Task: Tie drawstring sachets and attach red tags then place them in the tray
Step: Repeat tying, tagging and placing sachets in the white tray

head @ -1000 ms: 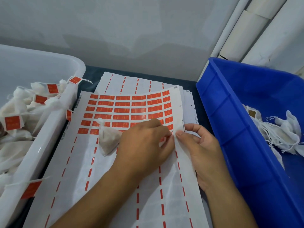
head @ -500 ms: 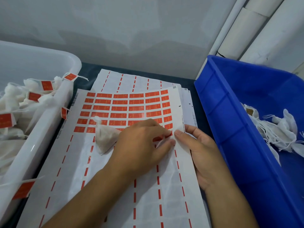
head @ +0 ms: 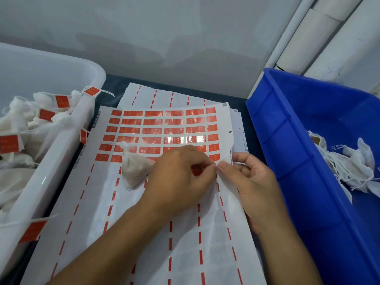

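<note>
The left hand [head: 176, 179] covers part of the sticker sheet [head: 164, 223] and the red tag [head: 196, 171] under its fingertips, so the pinch cannot be made out. Print on the tags is too small to read. The white tray [head: 51, 171] and blue bin [head: 298, 182] are cut off by the frame edges, as are both forearms at the bottom edge

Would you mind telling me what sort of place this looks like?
Probably a small hand-packing workstation. A sheet of red sticker tags lies between a white tray of tagged sachets and a blue bin of untagged ones, with one sachet lying on the sheet.
</note>
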Demonstrator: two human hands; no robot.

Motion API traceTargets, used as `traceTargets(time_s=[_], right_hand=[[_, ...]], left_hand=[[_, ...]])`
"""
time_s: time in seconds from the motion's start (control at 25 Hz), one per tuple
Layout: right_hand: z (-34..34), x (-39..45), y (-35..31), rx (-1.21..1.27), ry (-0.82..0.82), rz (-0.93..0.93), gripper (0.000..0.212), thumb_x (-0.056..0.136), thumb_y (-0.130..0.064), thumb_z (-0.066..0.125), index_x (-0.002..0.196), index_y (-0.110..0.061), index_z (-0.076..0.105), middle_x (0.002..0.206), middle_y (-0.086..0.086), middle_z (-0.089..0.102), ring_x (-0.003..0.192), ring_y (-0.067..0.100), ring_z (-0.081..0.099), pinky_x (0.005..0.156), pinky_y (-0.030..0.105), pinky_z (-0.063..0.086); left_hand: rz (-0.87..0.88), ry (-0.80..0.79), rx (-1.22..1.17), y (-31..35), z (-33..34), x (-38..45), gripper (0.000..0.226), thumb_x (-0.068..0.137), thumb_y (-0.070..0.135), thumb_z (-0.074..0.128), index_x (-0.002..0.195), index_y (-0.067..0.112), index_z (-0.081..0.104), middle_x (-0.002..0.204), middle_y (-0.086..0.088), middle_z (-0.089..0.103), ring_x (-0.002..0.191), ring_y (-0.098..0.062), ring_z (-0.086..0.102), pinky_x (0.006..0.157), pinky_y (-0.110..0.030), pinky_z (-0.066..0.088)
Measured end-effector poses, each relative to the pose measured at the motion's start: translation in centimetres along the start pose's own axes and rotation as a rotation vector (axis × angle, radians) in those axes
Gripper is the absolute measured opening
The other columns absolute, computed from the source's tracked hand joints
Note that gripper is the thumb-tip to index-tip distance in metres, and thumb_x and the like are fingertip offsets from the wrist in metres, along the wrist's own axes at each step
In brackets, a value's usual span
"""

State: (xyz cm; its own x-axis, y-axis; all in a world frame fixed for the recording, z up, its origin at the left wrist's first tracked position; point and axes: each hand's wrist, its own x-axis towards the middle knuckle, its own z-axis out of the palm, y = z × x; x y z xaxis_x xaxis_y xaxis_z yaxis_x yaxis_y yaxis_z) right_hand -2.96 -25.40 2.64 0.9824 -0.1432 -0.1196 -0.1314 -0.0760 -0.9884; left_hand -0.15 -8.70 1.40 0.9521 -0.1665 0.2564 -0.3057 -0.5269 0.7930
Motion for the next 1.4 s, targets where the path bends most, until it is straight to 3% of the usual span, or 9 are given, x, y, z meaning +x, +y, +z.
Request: traceTargets(time_s=[0.24,0.44,0.6,0.8,1.2,1.4], right_hand=[[-0.2,-0.1,-0.1,0.041,0.006,0.04,0.02,0.09,-0.031,0.075,0.109,-0.029,0.067,0.099,-0.006,0.08,0.083,0.022,0.079,0.068,0.037,0.065],[-0.2,0.0,-0.4,0.071,0.01,0.07,0.02,0.093,-0.031,0.072,0.112,-0.029,0.067,0.098,-0.005,0.08,0.081,0.022,0.079,0.061,0.03,0.062],[-0.2,-0.1,-0.4,0.065,0.023,0.058,0.018,0.094,-0.03,0.072,0.111,-0.028,0.067,0.095,-0.004,0.08,0.078,0.022,0.079,0.059,0.029,0.061],[0.1,-0.1,-0.3,-0.032,0.04,-0.013,0.016,0.093,-0.032,0.072,0.108,-0.031,0.066,0.093,-0.009,0.08,0.077,0.016,0.078,0.058,0.025,0.061],[0.0,0.0,-0.3,-0.005,0.045,0.017,0.016,0.093,-0.031,0.071,0.108,-0.031,0.066,0.093,-0.01,0.079,0.077,0.017,0.079,0.056,0.024,0.06],[-0.2,0.1,-0.3,0.047,0.02,0.074,0.017,0.095,-0.031,0.07,0.112,-0.032,0.068,0.095,-0.01,0.079,0.078,0.018,0.079,0.057,0.025,0.06]], left_hand=[[-0.098,0.011,-0.149,-0.1,0.0,0.3,0.005,0.091,0.039,0.071,0.086,0.041,0.073,0.086,0.031,0.068,0.091,0.01,0.062,0.077,-0.01,0.051],[-0.028,0.0,-0.059,0.4,-0.1,0.0,0.003,0.09,0.046,0.068,0.09,0.045,0.071,0.084,0.038,0.061,0.092,0.01,0.061,0.069,-0.003,0.05],[0.1,-0.003,0.067,0.6,-0.2,-0.2,0.025,0.087,0.049,0.062,0.102,0.035,0.078,0.096,0.023,0.069,0.078,0.0,0.064,0.072,-0.015,0.056],[0.139,0.015,0.182,1.0,0.0,-0.1,0.03,0.088,0.05,0.056,0.094,0.029,0.077,0.093,0.015,0.07,0.071,-0.006,0.061,0.068,-0.019,0.055],[0.062,0.014,0.162,1.0,0.4,0.1,0.02,0.088,0.05,0.048,0.091,0.036,0.062,0.091,0.021,0.058,0.071,-0.001,0.056,0.066,-0.012,0.048],[0.041,0.033,0.127,0.6,0.3,0.0,0.006,0.092,0.044,0.06,0.089,0.042,0.055,0.09,0.024,0.057,0.075,0.0,0.059,0.068,-0.013,0.053]])
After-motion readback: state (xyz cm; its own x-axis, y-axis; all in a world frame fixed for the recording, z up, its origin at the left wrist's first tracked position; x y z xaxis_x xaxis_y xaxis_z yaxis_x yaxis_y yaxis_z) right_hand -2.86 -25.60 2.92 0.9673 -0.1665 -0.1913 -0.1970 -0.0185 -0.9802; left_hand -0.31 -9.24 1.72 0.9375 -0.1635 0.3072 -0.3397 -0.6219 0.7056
